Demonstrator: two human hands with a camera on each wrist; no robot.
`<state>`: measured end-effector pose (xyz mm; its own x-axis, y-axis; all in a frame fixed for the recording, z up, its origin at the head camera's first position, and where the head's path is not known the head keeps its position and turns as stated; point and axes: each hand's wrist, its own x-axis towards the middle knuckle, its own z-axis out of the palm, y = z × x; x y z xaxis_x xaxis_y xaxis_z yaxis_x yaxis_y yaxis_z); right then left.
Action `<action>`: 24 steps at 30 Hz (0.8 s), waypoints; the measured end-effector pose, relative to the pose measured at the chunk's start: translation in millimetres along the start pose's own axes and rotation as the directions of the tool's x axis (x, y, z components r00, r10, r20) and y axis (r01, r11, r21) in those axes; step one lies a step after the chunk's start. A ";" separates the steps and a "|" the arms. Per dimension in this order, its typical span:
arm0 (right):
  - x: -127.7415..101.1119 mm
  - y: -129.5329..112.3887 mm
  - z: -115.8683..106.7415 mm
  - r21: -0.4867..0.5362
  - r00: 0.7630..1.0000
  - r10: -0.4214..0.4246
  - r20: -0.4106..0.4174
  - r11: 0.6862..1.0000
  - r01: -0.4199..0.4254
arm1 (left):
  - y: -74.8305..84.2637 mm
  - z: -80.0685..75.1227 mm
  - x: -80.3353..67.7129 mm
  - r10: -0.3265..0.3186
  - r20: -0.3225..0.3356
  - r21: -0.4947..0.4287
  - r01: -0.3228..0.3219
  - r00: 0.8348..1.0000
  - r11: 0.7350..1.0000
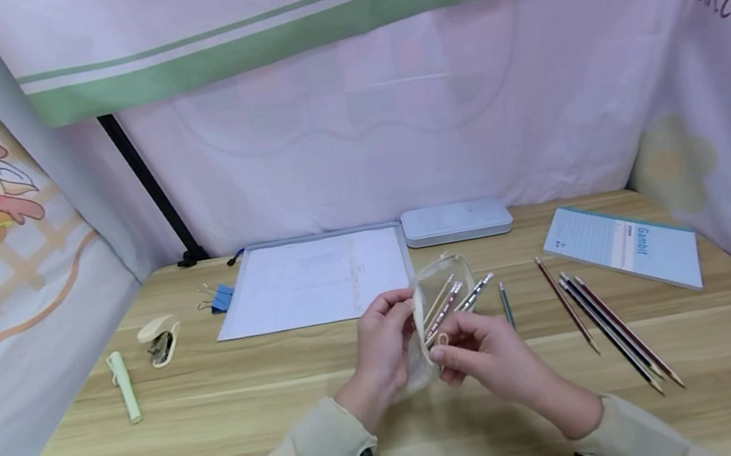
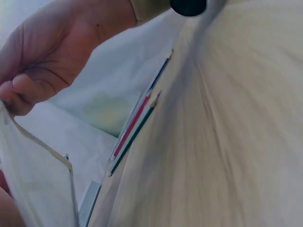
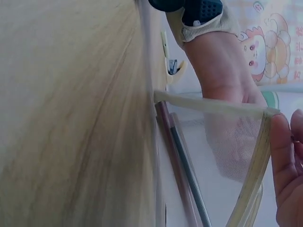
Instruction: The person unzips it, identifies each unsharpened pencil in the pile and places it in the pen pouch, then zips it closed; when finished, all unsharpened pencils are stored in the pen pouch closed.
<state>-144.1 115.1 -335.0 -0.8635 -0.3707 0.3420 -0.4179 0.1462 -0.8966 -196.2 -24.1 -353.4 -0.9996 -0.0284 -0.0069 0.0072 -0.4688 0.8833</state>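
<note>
A translucent mesh pencil pouch (image 1: 421,376) with a pale zipper edge is held up between both hands above the table. My left hand (image 1: 382,348) grips its left side, thumb near the opening. My right hand (image 1: 494,354) pinches the near right edge by a small ring-like pull (image 1: 442,339). Several patterned pencils (image 1: 446,306) lie slanted in the pouch, their ends toward the far side. In the right wrist view, pencils (image 3: 189,165) show below the zipper edge (image 3: 255,165), and mesh covers part of the left hand.
Several loose pencils (image 1: 610,325) lie at right, near a blue notepad (image 1: 624,248). A short dark pencil (image 1: 506,305) is beyond the right hand. Behind are a clipboard with paper (image 1: 310,283) and a pale blue case (image 1: 457,222). At left: blue binder clip (image 1: 222,298), stapler (image 1: 161,341), light green pen-like object (image 1: 124,386).
</note>
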 end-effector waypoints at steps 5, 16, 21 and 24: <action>3.3 0.8 3.5 0.015 0.999 0.046 -0.010 0.999 -0.046 | 14.6 -11.4 -14.6 0.012 0.096 0.223 -0.033 0.995 0.974; 11.4 -6.4 -4.5 0.053 0.998 0.033 -0.060 0.998 -0.029 | 32.9 -33.3 -62.2 0.101 0.407 0.543 -0.329 0.908 0.773; 13.1 -8.9 -2.7 0.052 0.998 0.013 -0.063 0.999 -0.010 | 27.2 -27.7 -63.2 0.140 0.399 0.562 -0.363 0.906 0.743; 13.9 -10.0 -1.7 0.035 0.997 -0.002 -0.076 0.999 0.005 | 25.5 -24.8 -62.6 0.146 0.403 0.529 -0.361 0.903 0.768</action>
<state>-152.4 110.0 -320.8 -0.8816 -0.3005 0.3641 -0.4118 0.1122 -0.9044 -132.7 -56.2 -342.1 -0.9132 0.2621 0.3119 0.3510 0.1173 0.9290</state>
